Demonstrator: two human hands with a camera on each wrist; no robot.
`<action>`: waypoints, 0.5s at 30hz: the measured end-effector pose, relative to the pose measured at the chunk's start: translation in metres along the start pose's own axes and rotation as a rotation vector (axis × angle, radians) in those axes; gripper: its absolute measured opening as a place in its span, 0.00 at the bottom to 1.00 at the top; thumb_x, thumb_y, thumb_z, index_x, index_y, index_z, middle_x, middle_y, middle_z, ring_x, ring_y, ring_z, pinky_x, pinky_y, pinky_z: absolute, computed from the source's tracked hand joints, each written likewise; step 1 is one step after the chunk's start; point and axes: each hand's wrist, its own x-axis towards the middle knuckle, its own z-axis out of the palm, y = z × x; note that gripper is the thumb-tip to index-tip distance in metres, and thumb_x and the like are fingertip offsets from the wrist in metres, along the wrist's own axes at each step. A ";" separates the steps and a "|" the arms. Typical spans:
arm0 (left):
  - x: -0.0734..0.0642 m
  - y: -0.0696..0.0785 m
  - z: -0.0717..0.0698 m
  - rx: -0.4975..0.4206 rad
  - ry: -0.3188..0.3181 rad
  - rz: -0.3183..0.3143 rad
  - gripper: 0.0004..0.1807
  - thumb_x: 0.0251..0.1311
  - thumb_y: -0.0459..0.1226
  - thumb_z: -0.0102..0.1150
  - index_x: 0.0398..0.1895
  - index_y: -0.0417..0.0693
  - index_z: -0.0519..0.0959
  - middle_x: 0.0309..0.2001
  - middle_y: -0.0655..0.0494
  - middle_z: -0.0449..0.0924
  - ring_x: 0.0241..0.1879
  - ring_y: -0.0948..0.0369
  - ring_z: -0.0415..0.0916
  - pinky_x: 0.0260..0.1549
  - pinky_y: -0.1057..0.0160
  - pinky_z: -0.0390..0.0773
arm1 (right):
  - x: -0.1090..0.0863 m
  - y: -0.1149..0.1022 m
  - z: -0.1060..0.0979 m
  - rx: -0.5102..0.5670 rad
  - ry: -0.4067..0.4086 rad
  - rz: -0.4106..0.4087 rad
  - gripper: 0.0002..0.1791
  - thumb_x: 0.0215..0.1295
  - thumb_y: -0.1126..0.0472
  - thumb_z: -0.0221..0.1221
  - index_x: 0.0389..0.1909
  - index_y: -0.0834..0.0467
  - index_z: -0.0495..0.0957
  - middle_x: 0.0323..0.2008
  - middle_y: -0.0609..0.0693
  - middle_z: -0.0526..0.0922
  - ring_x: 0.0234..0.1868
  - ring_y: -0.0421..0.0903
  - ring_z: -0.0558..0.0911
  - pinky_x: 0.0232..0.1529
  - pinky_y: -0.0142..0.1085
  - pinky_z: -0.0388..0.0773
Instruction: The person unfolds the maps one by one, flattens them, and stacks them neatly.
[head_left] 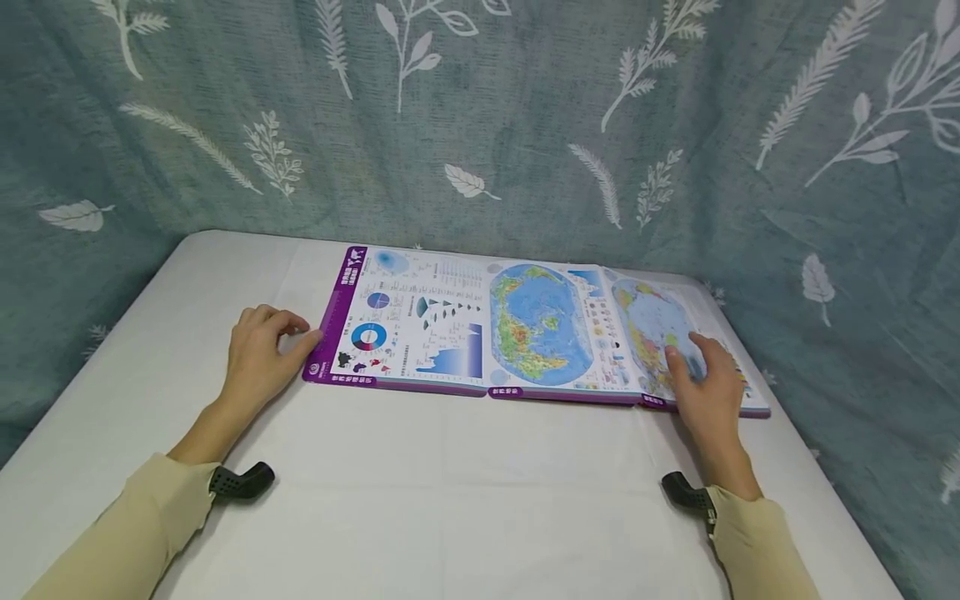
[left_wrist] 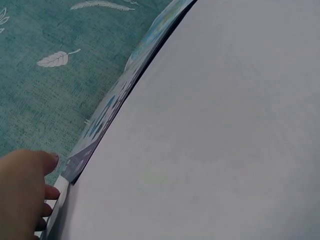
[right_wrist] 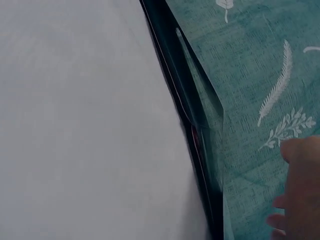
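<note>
A long folding map chart (head_left: 446,312) lies unfolded across the table, with a purple left margin and world maps on its panels. At its left edge is my left hand (head_left: 258,346), the thumb tip right at the purple border and the fingers bent loosely. In the left wrist view the thumb and fingers of the left hand (left_wrist: 22,192) stand apart beside the chart's corner. Over the right-hand panel is my right hand (head_left: 708,392), thumb and index finger spread above the printed map. The right wrist view shows the right hand (right_wrist: 305,185) at the edge of the frame, beyond the chart's dark edge.
A white cloth (head_left: 450,492) covers the table. Behind and beside it hangs a blue-green curtain (head_left: 517,125) with white leaf prints. A dark wrist device (head_left: 243,482) sits at the left cuff, and a matching wrist device (head_left: 686,493) at the right cuff.
</note>
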 end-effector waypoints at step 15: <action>0.012 -0.016 0.004 0.129 -0.078 0.036 0.28 0.67 0.47 0.68 0.60 0.34 0.81 0.68 0.31 0.72 0.73 0.36 0.62 0.71 0.31 0.55 | 0.016 -0.010 0.013 -0.081 -0.251 -0.258 0.43 0.76 0.40 0.56 0.82 0.57 0.57 0.83 0.67 0.50 0.84 0.70 0.42 0.74 0.76 0.37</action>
